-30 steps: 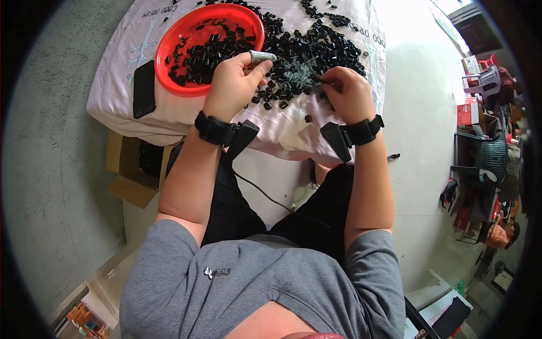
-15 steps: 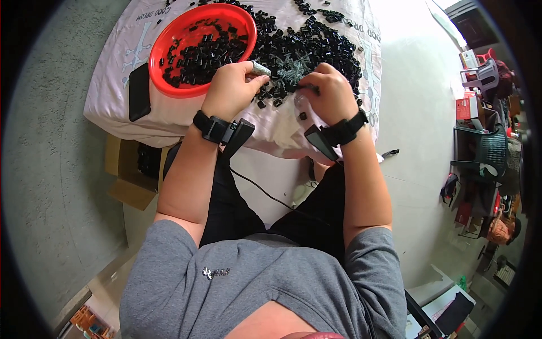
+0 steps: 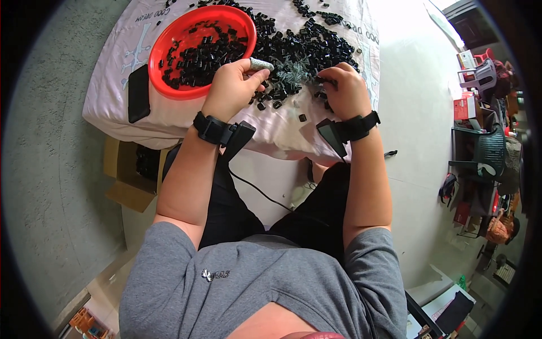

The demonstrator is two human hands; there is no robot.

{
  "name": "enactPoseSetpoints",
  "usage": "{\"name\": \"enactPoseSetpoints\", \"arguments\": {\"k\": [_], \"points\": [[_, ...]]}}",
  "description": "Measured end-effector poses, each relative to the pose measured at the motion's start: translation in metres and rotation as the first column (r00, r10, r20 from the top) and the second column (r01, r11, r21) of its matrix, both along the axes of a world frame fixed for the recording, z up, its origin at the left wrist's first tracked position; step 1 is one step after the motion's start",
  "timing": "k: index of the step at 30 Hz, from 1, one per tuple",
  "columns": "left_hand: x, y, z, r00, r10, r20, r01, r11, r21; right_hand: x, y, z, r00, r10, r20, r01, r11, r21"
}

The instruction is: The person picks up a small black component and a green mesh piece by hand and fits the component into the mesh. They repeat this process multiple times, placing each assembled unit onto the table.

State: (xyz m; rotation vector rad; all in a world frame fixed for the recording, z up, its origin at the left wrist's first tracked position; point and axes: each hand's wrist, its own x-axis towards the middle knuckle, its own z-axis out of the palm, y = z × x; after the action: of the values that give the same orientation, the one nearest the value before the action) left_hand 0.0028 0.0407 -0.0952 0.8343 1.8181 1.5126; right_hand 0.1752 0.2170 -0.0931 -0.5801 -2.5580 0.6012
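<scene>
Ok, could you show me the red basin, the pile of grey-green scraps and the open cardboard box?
Red basin [image 3: 182,94]: head view, on its near rim.
Grey-green scraps [image 3: 292,73]: head view, middle of the pile.
Cardboard box [image 3: 131,195]: head view, on its lower flap.

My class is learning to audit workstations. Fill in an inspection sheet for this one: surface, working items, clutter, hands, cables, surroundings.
Surface: pale printed cloth, creased near the front edge.
Working items: red basin holding small black pieces; more piled loosely to its right, with grey-green strands among them.
Clutter: flat black slab, left of the basin.
Left hand: grey-green finger cover on one finger; grip unclear.
Right hand: fingers curled at the pile's near right; grip unclear.
Cables: thin black cable hanging between the person's legs.
Surroundings: open cardboard box at left; green chair among stored goods at right.
</scene>
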Motion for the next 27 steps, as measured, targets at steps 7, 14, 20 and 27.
{"name": "enactPoseSetpoints", "arguments": {"k": [7, 14, 20, 27], "points": [[0.011, 0.010, -0.003, 0.998, -0.063, -0.004, 0.063, 0.997, -0.053, -0.014, 0.001, -0.001, 0.997, -0.062, -0.050, 0.065, 0.997, 0.048], [0.023, 0.022, -0.006, 0.858, -0.176, -0.482, 0.188, 0.982, -0.024, -0.006, 0.012, -0.001, 0.999, -0.030, 0.033, 0.029, 0.999, 0.031], [0.023, 0.013, 0.015, 0.880, -0.214, -0.424, 0.172, 0.976, -0.136, -0.008, 0.020, 0.004, 0.994, -0.110, -0.024, 0.111, 0.993, 0.029], [0.015, 0.018, 0.009, 0.968, -0.129, -0.216, 0.123, 0.991, -0.043, -0.028, 0.019, -0.012, 0.998, -0.064, -0.001, 0.064, 0.994, 0.085]]}}
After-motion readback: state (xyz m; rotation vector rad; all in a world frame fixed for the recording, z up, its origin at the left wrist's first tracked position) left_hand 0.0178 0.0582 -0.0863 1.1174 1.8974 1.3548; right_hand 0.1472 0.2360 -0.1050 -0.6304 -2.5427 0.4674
